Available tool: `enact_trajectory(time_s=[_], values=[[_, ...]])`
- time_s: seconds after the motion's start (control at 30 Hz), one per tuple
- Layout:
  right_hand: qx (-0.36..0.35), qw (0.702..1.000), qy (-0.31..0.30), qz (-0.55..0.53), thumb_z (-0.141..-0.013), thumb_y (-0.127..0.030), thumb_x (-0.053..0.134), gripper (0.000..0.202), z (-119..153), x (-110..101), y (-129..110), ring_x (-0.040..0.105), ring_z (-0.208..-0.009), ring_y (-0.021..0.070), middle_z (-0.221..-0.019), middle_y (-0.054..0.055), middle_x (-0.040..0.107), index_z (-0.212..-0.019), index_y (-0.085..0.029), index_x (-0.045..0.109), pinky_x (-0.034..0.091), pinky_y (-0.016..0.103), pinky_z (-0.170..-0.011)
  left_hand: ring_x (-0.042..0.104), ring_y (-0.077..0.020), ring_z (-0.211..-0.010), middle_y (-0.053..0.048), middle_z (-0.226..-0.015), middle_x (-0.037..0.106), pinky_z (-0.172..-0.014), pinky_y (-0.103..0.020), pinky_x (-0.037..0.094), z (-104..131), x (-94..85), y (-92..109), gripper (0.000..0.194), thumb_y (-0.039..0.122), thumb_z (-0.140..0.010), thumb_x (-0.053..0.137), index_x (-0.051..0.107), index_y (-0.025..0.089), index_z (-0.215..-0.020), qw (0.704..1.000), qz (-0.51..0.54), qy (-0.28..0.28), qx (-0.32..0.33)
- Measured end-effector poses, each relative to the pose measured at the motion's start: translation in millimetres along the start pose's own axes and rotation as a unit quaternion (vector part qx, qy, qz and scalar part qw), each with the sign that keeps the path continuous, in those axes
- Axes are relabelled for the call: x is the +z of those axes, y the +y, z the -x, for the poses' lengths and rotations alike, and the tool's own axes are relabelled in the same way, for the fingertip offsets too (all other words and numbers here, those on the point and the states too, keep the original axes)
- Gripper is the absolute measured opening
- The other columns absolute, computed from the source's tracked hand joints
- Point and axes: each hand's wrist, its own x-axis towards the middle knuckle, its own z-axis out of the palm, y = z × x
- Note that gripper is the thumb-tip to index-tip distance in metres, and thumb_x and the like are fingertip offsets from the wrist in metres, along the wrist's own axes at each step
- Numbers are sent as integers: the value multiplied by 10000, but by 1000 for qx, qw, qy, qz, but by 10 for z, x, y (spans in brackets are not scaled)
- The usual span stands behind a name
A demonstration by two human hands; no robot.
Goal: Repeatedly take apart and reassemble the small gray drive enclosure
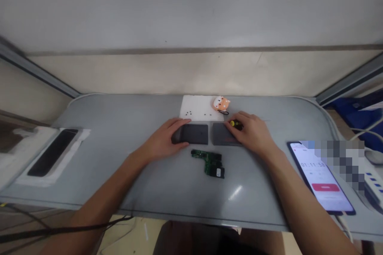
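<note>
Thumb and fingers of my left hand (167, 139) are spread around the left end of a dark flat case (194, 134), gripping its long edges. My right hand (249, 131) is closed around a black and yellow screwdriver handle (236, 124), over the right part of a second dark flat piece (223, 135). The two dark pieces lie side by side with a narrow gap. Nearer the front edge lies a green circuit board (211, 162) with a white label. Several tiny screws (188, 113) rest on a white sheet (199, 105) behind the dark pieces.
An orange and white animal-shaped case (220, 104) sits on the sheet's right side. A lit phone (323, 179) with a cable lies by my right forearm, near a power strip (372, 179). At left is a black flat object (54, 152) on white wrapping.
</note>
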Motion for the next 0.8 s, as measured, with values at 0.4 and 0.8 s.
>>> enact_trajectory(time_s=[0.4,0.8], values=[[-4,1000,-7,30,-1013,-416,600,228,-5,-67,74,689,-820,240,-1023,70,799,-950,-243,735,416,347,-752,611,-304,-1285,-96,-1411,654,-1149,-509,502,17,230,29,562,322,-991,611,492,281,-1538,995,-25,92,14],[-17,999,10,50,-1020,-330,593,179,8,-141,91,665,-841,236,-1048,71,767,-1004,-229,741,410,355,-788,588,-304,-1309,-115,-1449,620,-1152,-492,497,47,212,59,566,272,-1024,563,424,229,-1571,993,-67,90,46]])
